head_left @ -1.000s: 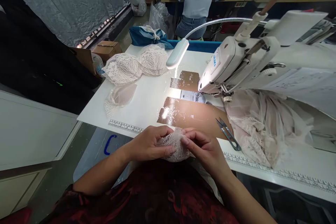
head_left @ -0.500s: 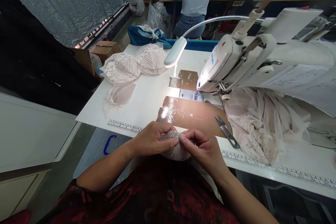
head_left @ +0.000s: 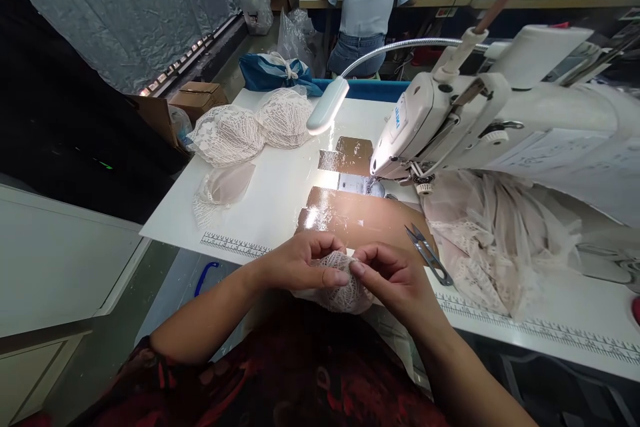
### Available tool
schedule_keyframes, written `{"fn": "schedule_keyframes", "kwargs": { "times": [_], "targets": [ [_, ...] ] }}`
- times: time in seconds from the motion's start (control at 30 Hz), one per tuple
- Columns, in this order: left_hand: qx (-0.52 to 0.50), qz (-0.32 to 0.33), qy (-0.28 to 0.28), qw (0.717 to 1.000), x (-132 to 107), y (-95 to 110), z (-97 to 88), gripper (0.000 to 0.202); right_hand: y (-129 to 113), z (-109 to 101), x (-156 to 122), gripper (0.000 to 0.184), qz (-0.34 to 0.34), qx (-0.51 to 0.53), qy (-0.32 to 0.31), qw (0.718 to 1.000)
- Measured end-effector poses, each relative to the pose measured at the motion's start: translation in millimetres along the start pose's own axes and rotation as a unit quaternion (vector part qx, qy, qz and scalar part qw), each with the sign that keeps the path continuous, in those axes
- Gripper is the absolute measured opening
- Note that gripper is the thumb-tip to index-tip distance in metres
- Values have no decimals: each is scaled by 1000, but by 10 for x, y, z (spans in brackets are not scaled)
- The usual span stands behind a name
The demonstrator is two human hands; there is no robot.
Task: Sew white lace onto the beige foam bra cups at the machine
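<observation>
A white lace bra cup [head_left: 345, 290] is held at the table's front edge, close to my body. My left hand [head_left: 310, 263] pinches its upper rim between thumb and fingers. Just to the right, my right hand [head_left: 390, 273] grips the same rim, with its thumb on the lace. The fingertips behind the lace are partly hidden. Beyond my hands lies a brown taped area [head_left: 360, 213] of the table. Thread snips [head_left: 429, 255] rest right of my right hand, blades pointing away from me.
A sewing machine [head_left: 440, 120] stands at the right, with a lit lamp [head_left: 328, 105] beside it. Lace cups [head_left: 230, 133] and a sheer lace piece [head_left: 225, 187] lie at the left. Sheer lace fabric [head_left: 495, 240] is heaped at the right. A person [head_left: 370, 0] sits at a farther table.
My fingertips have moved slightly apart along the rim, and more of the lace cup shows between and below them. The whole view has shifted a little.
</observation>
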State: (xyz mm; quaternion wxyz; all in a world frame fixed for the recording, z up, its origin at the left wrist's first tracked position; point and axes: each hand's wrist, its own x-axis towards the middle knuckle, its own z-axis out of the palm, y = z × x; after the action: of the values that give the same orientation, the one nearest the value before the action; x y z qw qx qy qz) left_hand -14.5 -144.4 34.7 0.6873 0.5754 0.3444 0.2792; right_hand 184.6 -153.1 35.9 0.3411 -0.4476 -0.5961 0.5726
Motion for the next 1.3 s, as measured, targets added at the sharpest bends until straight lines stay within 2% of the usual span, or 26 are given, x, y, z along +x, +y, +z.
{"fn": "schedule_keyframes", "kwargs": {
  "times": [0.1, 0.2, 0.33, 0.43, 0.5, 0.57, 0.6, 0.67, 0.73, 0.8, 0.87, 0.93, 1.07, 1.13, 1.2, 1.23, 1.3],
  "targets": [
    [-60, -14, -11, 998, 48, 11, -3, 24, -19, -42, 0, 22, -3, 14, -5, 1000],
    [-114, -43, 1, 992, 112, -11, 56, 30, -9, -70, 37, 23, 4, 33, -13, 999],
    [-233, -76, 56, 968, 213, -76, 154, 38, 37, -99, 132, 26, 21, 67, -16, 997],
    [-252, -65, 112, 959, 220, -28, 59, 38, 63, -177, 186, 24, 30, 70, -6, 997],
    [-180, -21, 168, 969, 194, 87, -106, 35, 72, -275, 194, 23, 26, 53, 28, 998],
    [-16, 47, 250, 967, 200, 233, -285, 31, 71, -399, 186, 23, 20, 21, 73, 997],
    [93, 80, 292, 948, 235, 295, -354, 29, 67, -464, 183, 22, 16, -2, 90, 996],
    [305, 128, 329, 884, 394, 358, -419, 29, 48, -587, 192, 20, 3, -67, 99, 993],
    [464, 141, 285, 827, 651, 319, -374, 24, 14, -687, 235, 19, -18, -150, 89, 984],
    [559, 108, 205, 796, 933, 199, -248, 16, -26, -755, 312, 19, -34, -232, 66, 970],
    [573, 93, 171, 796, 1147, 46, -86, 14, -56, -791, 407, 20, -39, -294, 45, 954],
    [576, 90, 154, 798, 1243, -89, 68, 16, -54, -794, 501, 22, -42, -339, 32, 939],
    [580, 97, 131, 798, 1162, -185, 243, 20, 68, -728, 625, 28, -78, -416, 13, 906],
    [582, 100, 125, 797, 1071, -114, 243, 22, 156, -685, 647, 29, -93, -457, 0, 884],
    [578, 95, 95, 805, 975, 39, 185, 26, 224, -660, 651, 27, -101, -496, -8, 863],
    [567, 84, 59, 817, 929, 138, 139, 30, 245, -655, 649, 27, -106, -508, -12, 855],
    [504, 23, -65, 861, 854, 340, 29, 41, 260, -658, 644, 28, -114, -521, -17, 846]
  ]
}}
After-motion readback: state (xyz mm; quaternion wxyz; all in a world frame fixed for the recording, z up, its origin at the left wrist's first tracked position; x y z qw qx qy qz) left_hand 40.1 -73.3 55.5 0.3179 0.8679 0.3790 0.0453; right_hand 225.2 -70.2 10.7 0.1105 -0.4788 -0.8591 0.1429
